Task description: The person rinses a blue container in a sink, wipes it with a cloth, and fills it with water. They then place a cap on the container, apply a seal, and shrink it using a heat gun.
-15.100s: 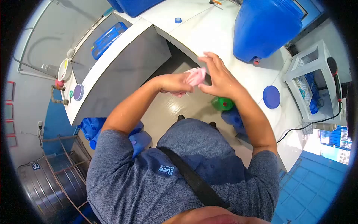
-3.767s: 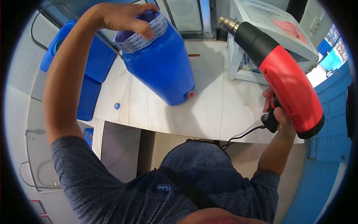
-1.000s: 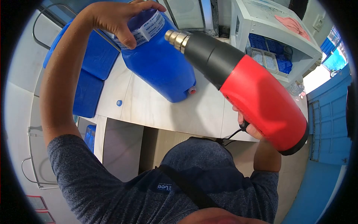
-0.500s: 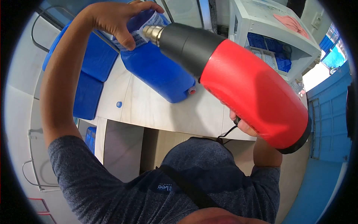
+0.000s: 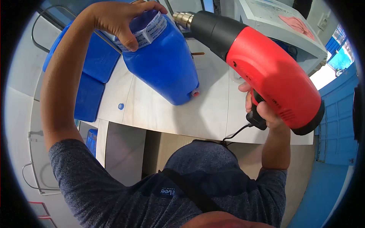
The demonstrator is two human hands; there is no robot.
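A blue plastic jug (image 5: 161, 64) lies tilted on the light worktop, with a small red-and-white spout at its near lower corner. Around its neck runs a printed clear band (image 5: 155, 29). My left hand (image 5: 121, 21) grips the neck end over this band, thumb on the near side. My right hand (image 5: 264, 108) is wrapped round the black handle of a red and black heat gun (image 5: 262, 64). The gun's metal nozzle points left, close to the jug's upper right side and not touching it.
Blue containers (image 5: 89, 95) stand at the left. A small blue cap (image 5: 121, 106) lies on the worktop (image 5: 152, 114). At the back right is a white cabinet (image 5: 266, 15) with a pink cloth (image 5: 296, 26) on top. The gun's cord hangs over the worktop's near edge.
The heat gun has moved right and slightly up, away from the band, uncovering more of the jug and my right hand. My left hand and the jug have hardly moved.
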